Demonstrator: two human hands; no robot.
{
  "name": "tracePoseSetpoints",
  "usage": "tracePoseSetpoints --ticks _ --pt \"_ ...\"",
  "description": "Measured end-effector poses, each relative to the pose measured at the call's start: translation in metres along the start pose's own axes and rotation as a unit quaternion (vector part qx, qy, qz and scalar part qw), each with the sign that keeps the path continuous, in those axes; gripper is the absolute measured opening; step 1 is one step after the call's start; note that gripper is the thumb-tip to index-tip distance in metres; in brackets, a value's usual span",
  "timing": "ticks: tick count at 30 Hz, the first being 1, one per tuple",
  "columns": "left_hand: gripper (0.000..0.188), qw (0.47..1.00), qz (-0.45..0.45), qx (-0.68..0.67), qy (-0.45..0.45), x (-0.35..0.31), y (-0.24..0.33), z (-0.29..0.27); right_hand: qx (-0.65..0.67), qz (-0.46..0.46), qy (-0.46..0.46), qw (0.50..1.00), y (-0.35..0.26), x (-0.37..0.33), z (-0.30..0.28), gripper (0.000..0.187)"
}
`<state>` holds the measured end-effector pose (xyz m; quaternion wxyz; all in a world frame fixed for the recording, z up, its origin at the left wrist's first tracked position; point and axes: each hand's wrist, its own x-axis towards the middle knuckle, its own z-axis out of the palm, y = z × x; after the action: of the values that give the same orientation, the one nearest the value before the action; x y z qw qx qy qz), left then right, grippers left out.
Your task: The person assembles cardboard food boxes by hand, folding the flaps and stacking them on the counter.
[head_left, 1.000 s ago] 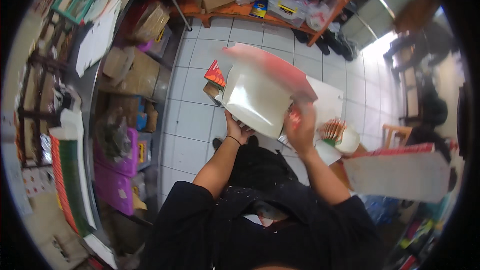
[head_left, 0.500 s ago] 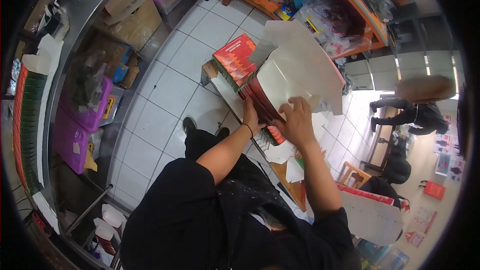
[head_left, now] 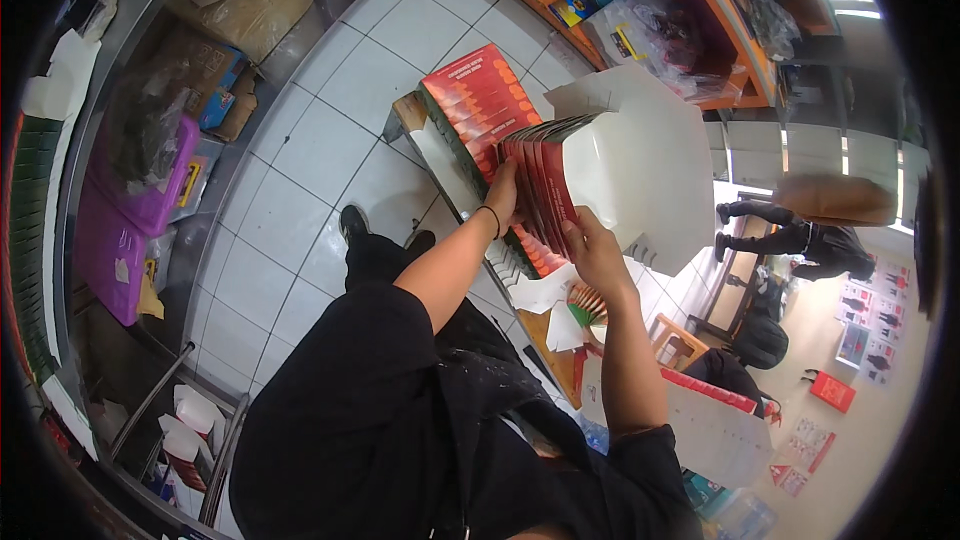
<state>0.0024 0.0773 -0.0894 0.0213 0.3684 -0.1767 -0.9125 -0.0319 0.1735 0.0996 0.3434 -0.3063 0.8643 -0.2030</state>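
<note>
Between both hands, tilted above the counter [head_left: 566, 374]: nested red cartons [head_left: 540, 175], white inside, several deep. Watching remotely through the head camera, I log the grip as follows. Left hand [head_left: 506, 192]: curled against the left side of the nest, gripping it; fingertips are hidden, so I cannot tell how far they wrap. Right hand [head_left: 598, 248]: thumb and fingers closed on the near rim of the foremost carton, whose wide white flaps [head_left: 665, 130] spread open to the right of the grip and beyond it.

Progress, my reading: nesting looks well advanced, since the cartons sit one inside another with rims close together. Not yet so: the rims are slightly fanned rather than flush, and the flaps stand unfolded.

Just left of the grip and beyond it: overlapping red-and-orange cartons [head_left: 480, 90] lying along the counter, outside the nest; whether the left hand also touches them is unclear to me. Nearer the wearer, below the right hand: a loose white sheet [head_left: 545, 290] and, just beside it, striped paper containers [head_left: 587, 305] stacked in a fan. Farther out on the near right: a pale panel with a red edge [head_left: 700, 430]. Well left of the grip: purple crates [head_left: 115, 265]. Beyond: an orange shelf [head_left: 742, 40].
</note>
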Motion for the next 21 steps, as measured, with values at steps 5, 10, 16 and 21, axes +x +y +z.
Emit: tracePoseSetpoints --ticks 5,10,16,21 --pt "0.064 0.991 0.029 0.115 0.064 -0.044 0.03 0.002 -0.104 -0.103 0.068 0.987 -0.005 0.003 0.007 0.025" --pt "0.058 0.874 0.273 0.391 0.091 -0.052 0.072 -0.059 -0.05 -0.083 0.159 0.982 -0.005 0.001 -0.001 0.03" --pt "0.054 0.705 0.423 0.506 0.261 -0.169 0.248 -0.141 -0.038 -0.1 0.198 0.974 0.0 0.007 -0.008 0.032" --pt "0.04 0.636 0.495 0.475 0.353 -0.236 0.377 -0.192 -0.039 -0.009 0.238 0.971 -0.005 0.016 -0.006 0.034"
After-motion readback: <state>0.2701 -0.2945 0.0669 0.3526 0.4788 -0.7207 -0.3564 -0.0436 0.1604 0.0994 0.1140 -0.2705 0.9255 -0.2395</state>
